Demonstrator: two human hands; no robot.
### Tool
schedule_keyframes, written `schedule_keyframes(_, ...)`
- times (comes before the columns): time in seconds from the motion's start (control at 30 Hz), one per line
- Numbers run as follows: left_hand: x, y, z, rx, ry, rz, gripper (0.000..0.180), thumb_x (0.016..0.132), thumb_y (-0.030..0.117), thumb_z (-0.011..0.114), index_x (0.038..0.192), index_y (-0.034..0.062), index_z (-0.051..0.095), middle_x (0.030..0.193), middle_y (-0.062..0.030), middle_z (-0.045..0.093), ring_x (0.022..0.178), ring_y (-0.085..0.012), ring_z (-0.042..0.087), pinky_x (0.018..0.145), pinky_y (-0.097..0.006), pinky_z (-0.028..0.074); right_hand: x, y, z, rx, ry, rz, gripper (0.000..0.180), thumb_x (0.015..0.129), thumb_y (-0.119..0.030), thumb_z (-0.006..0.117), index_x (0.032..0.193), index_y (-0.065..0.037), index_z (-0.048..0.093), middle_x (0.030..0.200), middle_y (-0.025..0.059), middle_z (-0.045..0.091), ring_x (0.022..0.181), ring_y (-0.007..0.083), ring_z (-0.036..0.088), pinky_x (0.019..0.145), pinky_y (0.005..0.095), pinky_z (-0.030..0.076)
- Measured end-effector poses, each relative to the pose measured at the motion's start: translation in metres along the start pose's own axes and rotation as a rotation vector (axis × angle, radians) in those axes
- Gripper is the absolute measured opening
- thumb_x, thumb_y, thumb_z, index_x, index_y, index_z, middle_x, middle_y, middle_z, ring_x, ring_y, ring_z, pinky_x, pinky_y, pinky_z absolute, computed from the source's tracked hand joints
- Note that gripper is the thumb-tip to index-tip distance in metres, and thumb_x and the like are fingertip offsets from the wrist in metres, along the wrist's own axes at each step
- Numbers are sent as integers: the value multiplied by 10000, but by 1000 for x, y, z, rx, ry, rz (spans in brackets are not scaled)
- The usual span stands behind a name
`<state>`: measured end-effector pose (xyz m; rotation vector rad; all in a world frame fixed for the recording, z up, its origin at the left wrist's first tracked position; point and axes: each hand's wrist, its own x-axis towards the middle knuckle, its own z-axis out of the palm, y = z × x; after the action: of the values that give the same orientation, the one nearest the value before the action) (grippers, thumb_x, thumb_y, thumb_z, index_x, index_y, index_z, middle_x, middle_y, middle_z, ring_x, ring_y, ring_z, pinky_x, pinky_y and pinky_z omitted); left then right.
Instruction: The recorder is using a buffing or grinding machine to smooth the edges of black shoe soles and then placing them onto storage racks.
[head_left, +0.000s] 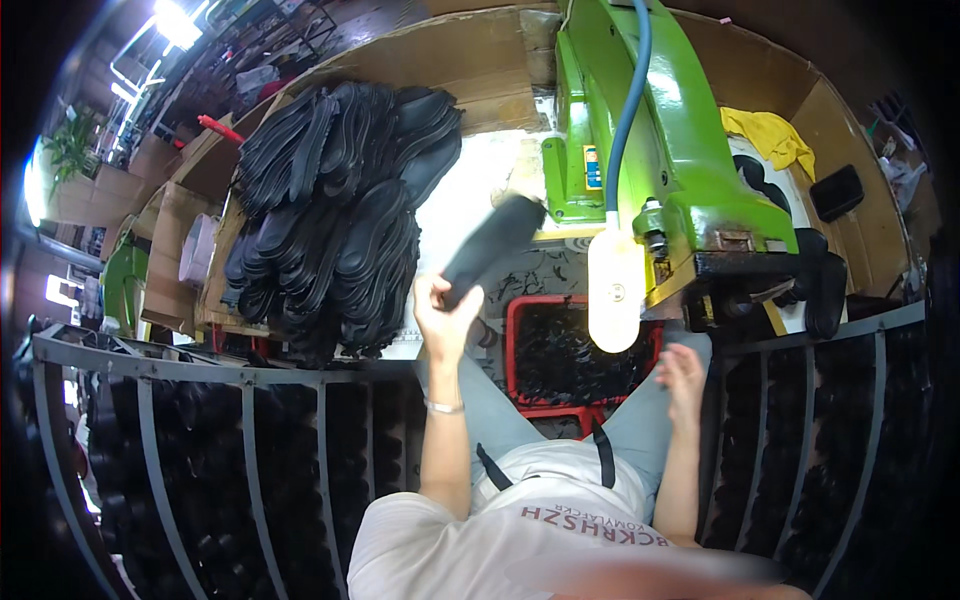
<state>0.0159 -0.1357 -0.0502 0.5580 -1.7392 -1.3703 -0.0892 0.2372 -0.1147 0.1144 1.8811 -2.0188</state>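
**Black sole raised in left hand before green machine**

Left hand (445, 310) closed around the lower end of a black shoe sole (492, 248), lifted and tilted up toward the right, its upper tip close to the green machine (680, 140); right hand (683, 375) open, fingers loosely spread, holding nothing, hovering over the right knee near the red crate (516, 340); crate between the knees, filled with dark pieces; large heap of black soles (340, 210) stacked on the cardboard-lined bench at left, just beside the raised sole; pale oval lamp (615, 290) hanging below the machine; yellow cloth (768, 135) lying behind it; metal-barred bins (250, 440) on both sides of the lap.
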Motion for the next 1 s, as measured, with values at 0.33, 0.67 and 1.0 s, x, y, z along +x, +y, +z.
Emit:
schedule_keyframes(0.33,-69,71,38,-568,-535,-129,771,631,80,769,1288,-5,373,1250,-206,489,1162,-274,490,990,-373,403,-35,-43,56,550,-362,274,360,771,3,599,1125,42,546,1047,147,627,929,241,636,797,369,545)
schedule_keyframes(0.67,-124,101,137,-360,-663,-520,132,834,79,679,924,-12,646,699,43,568,584,-27,443,508,-197,362,-108,-14,31,345,-281,231,364,642,57,735,993,59,639,969,100,664,871,184,632,820,321,501)
schedule_keyframes(1.0,-99,85,124,-132,-465,-102,137,818,23,666,695,-6,614,582,48,483,525,-18,385,457,-199,294,-105,-42,30,435,-250,161,414,667,47,698,1066,84,597,1023,129,644,934,202,626,873,324,492)
